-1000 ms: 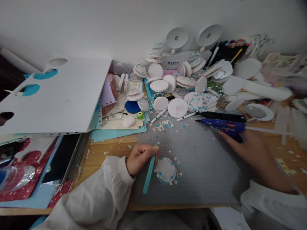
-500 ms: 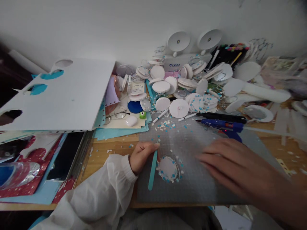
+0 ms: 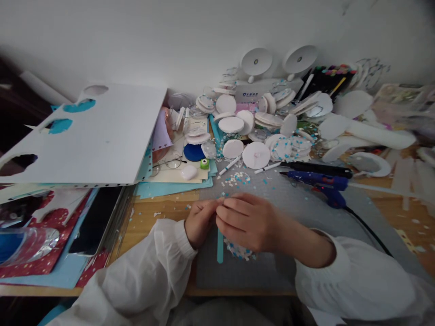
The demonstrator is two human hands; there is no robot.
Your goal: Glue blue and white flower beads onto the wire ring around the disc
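Observation:
My left hand (image 3: 202,222) is closed at the fingertips around the upper end of a flat teal craft stick (image 3: 220,251), which hangs down toward me. My right hand (image 3: 249,222) meets it there, its fingers pinched together against the left fingertips; whatever they hold is hidden. Just below my right hand, a round white disc edged with small blue and white pieces (image 3: 239,252) is partly covered. Beneath everything is the grey cutting mat (image 3: 244,276). Small blue and white paper bits (image 3: 234,180) are scattered beyond my hands.
A blue hot glue gun (image 3: 314,179) lies on the right, its cord trailing toward me. Many white discs (image 3: 256,155) are heaped at the back. A large white board with cut holes (image 3: 112,140) covers the left side, near eyeglasses (image 3: 173,162) and a green punch (image 3: 204,164).
My right hand has moved left from near the glue gun to meet my left fingertips, now covering part of the disc. The teal stick has turned more upright.

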